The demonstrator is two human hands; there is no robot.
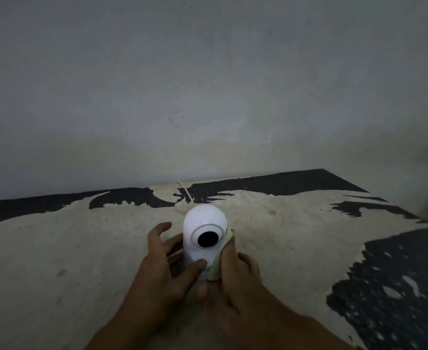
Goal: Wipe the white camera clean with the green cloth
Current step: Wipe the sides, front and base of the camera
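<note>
White camera on worn, peeling tabletop, grey wall behind.

the camera stands upright on the surface at lower centre of the frame. the left hand lies against its left side, thumb across the base in front. the right hand is at its right, pressing the cloth to that side. behind the camera a cable runs up to the wall, which fills the upper frame.
</note>
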